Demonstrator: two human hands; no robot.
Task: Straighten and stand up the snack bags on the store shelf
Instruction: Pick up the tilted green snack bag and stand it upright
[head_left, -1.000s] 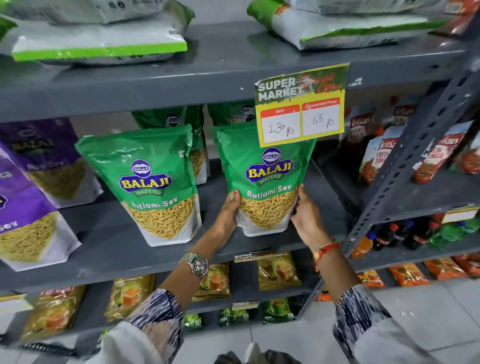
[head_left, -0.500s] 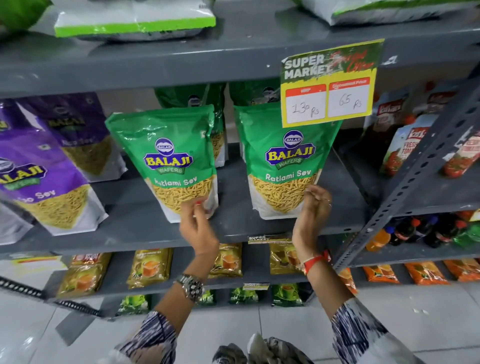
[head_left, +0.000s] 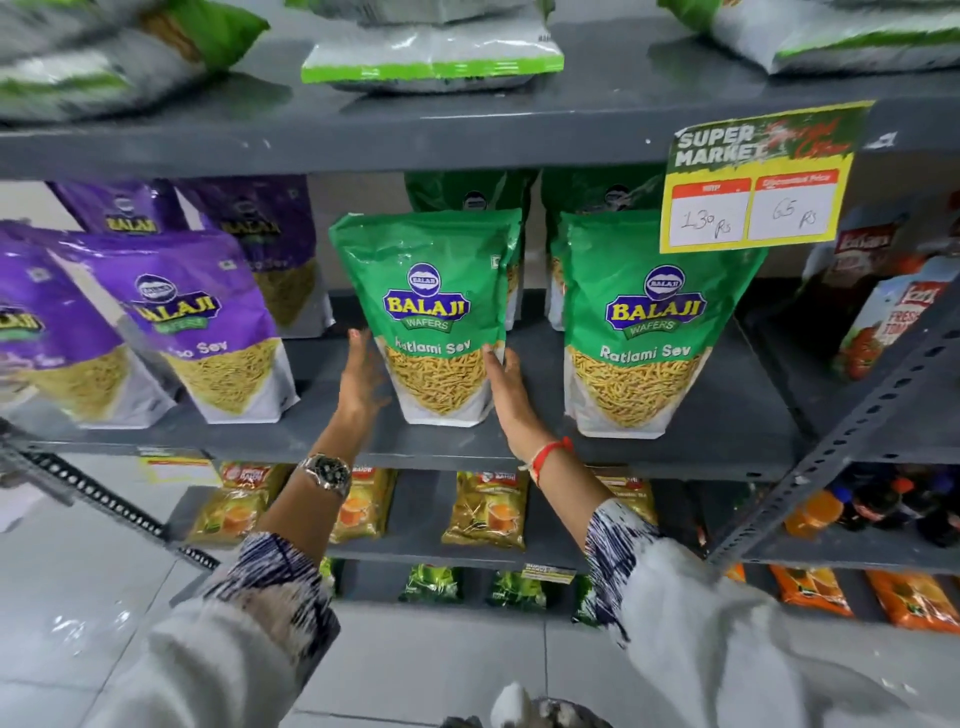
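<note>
Two green Balaji Ratlami Sev bags stand upright on the grey middle shelf (head_left: 519, 447). The left green bag (head_left: 431, 312) sits between my hands: my left hand (head_left: 363, 374) presses flat on its left side, my right hand (head_left: 506, 384) on its lower right edge, so both grip it. The right green bag (head_left: 644, 332) stands free, its top behind a yellow price card (head_left: 758, 182). More green bags (head_left: 467, 195) stand behind. Purple Balaji sev bags (head_left: 208, 322) lean tilted at the left.
White-and-green bags (head_left: 431, 52) lie flat on the upper shelf. Tomato sauce pouches (head_left: 883, 322) and drink bottles (head_left: 883, 509) fill the rack to the right behind a perforated grey upright (head_left: 852, 452). Yellow tea packets (head_left: 488, 509) sit on the lower shelf. Tiled floor lies below.
Both hands left the right green bag and moved left onto the left green bag, which now stands straighter. The camera view swung left and down.
</note>
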